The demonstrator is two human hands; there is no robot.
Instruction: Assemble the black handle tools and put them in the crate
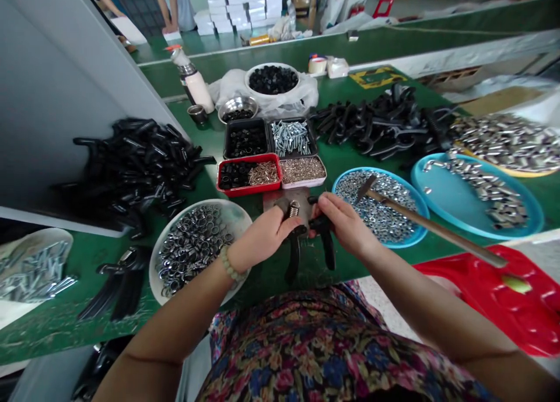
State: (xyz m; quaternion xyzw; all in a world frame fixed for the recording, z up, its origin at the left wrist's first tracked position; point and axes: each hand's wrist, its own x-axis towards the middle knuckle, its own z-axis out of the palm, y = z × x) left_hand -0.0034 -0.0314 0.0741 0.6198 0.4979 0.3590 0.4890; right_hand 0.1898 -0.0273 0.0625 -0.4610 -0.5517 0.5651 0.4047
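My left hand [266, 230] is closed, thumb and fingers pinching a shiny coil spring [294, 208] at the top of a black curved clamp handle [294, 262]. Opposite it, my right hand [343, 218] grips a second black clamp handle [328, 250], its lower end pointing down. A narrow gap shows between the two handles; whether they touch behind my fingers I cannot tell. Under my hands lies a small grey metal plate [268, 199]. Left of my left wrist stands a white bowl [157, 244] of metal springs. A blue tray [422, 236] of small metal parts is beside my right hand.
A hammer [420, 218] rests across the blue tray. Ahead are a red tray [249, 191] and black bins of small parts. Black pieces are heaped left [140, 163] and right [380, 122]. A spring clamp [125, 273] lies at left. People stand across the bench.
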